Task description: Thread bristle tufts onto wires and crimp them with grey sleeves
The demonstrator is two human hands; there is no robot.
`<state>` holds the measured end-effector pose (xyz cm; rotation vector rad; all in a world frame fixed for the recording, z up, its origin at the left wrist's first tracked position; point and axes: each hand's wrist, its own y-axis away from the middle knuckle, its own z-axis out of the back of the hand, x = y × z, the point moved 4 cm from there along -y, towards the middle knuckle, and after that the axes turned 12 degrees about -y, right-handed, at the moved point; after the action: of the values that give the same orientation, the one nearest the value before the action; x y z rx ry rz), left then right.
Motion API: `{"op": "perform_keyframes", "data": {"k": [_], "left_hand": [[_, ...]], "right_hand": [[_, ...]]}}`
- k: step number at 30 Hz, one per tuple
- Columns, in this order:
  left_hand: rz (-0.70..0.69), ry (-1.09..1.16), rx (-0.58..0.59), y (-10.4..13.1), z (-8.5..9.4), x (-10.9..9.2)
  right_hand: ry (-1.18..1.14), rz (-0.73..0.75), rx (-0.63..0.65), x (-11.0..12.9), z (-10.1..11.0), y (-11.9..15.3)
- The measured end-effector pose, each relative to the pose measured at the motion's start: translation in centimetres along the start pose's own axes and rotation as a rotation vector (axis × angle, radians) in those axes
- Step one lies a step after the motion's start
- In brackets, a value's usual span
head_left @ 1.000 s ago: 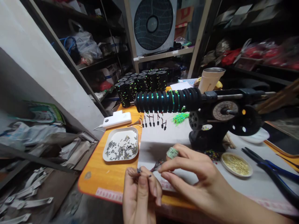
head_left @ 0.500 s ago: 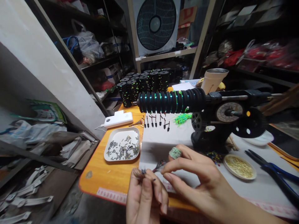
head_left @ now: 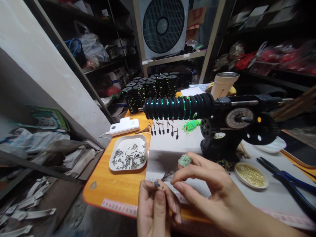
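Observation:
My left hand (head_left: 158,205) is closed, thumb against fingers, on a bunch of thin wire-like strands (head_left: 150,181) with small dark bead-like pieces (head_left: 156,184) at its near end. To its right, my right hand (head_left: 212,187) has thumb and index fingertips close together in a pinch; anything between them is too small to make out. A green speckled, rough piece (head_left: 184,160) sits at the tip of another right finger; whether worn or held I cannot tell. Behind the hands lies a dark tuft of fine strands (head_left: 168,174) on the white sheet (head_left: 160,149).
Left is a white tray (head_left: 116,168) of small dark tubular pieces. Ahead, a black winding machine (head_left: 217,138) carries a ridged roller (head_left: 180,107). Small dark parts (head_left: 163,128) lie beneath it. At right are a dish of gold bits (head_left: 251,175) and blue-handled pliers (head_left: 283,177).
My left hand has shifted slightly right, and the strands and dark pieces in it have turned. My right hand keeps nearly the same pose. The view has moved a little.

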<state>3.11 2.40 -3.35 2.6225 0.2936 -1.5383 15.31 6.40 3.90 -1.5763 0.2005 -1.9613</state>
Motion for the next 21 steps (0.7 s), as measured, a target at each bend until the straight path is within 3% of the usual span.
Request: {"op": "perform_keyframes", "data": {"k": [6,9,17,21], "left_hand": [[-0.489,-0.340,-0.139,-0.4,0.5,-1.6],[-0.635,-0.444,-0.166,-0.2,0.4,-1.8],[-0.664,-0.459,-0.170,-0.4,0.3,-1.3],[-0.573,-0.419,-0.184,0.0,0.0,-0.9]], "right_hand": [[0.023,-0.044,0.027,0.1,-0.2,0.1],[0.019,-0.044,0.030,0.1,-0.2,0.1],[0.019,-0.037,0.037,0.4,-0.1,0.2],[0.001,-0.020,0.024,0.2,-0.3,0.3]]}}
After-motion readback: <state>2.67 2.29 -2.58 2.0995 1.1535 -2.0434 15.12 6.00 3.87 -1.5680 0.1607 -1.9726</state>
